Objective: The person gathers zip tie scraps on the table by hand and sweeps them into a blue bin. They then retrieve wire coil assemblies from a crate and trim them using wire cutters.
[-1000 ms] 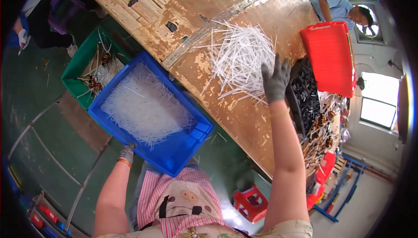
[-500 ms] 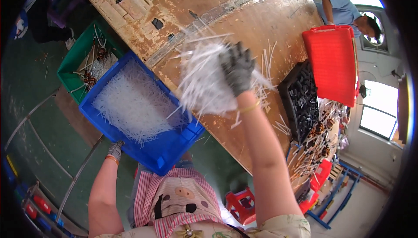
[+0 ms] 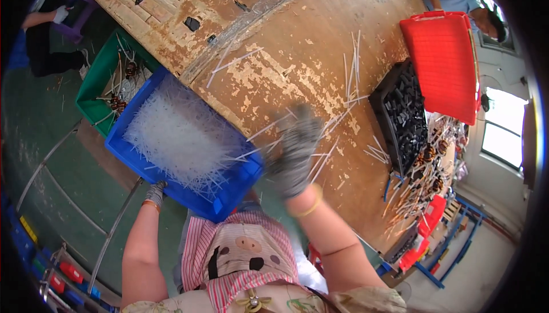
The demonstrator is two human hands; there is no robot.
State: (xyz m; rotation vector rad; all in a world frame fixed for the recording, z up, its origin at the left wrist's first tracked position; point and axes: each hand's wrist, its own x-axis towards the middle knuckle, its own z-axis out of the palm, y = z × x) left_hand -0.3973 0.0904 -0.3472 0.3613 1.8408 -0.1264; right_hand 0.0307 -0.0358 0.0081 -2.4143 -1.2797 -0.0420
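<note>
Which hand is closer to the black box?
Right. The right hand is at the table's edge, left of the black box; the left hand is farther left, at the blue tub.

Surface [image 3: 377, 12]: brown wood, worn; pale flaked patches across the middle, long pale bare bands at far left. Clear tape strip [image 3: 274, 3] crosses it at a slant from the left edge. Dark scraps [image 3: 192, 23], ragged, lie on the far-left part, several, apart from one another.

Thin white strips [image 3: 358, 61] scattered: a few crossed just beside the tape, a loose line right of centre, more toward the near left edge. One small bunch near the black tray [image 3: 384, 124], which stands at right. Beside the tray: slender blue item [image 3: 387, 187] and a tangle of wires [image 3: 400, 204]. Red bin [image 3: 437, 55] tilted behind; its footing is hidden.
</note>
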